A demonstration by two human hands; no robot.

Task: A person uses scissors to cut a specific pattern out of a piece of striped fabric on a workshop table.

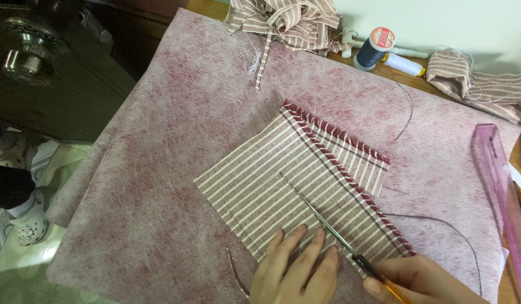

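A striped maroon-and-cream fabric piece (283,180) with frayed, overlocked edges lies flat on a pink felt-covered table (176,141). My left hand (294,270) presses flat on the fabric's near edge, fingers together. My right hand (424,281), at the bottom right, holds orange-handled scissors (350,253). Their thin blades lie along a seam line on the fabric, pointing up and left toward the middle of the piece.
Bunched striped cloth (288,19) lies at the far edge, with a dark blue thread spool (373,48) and a white spool (404,63) beside it. More striped cloth (480,81) and a pink transparent ruler (505,197) are at the right. A black sewing machine (41,62) stands at the left.
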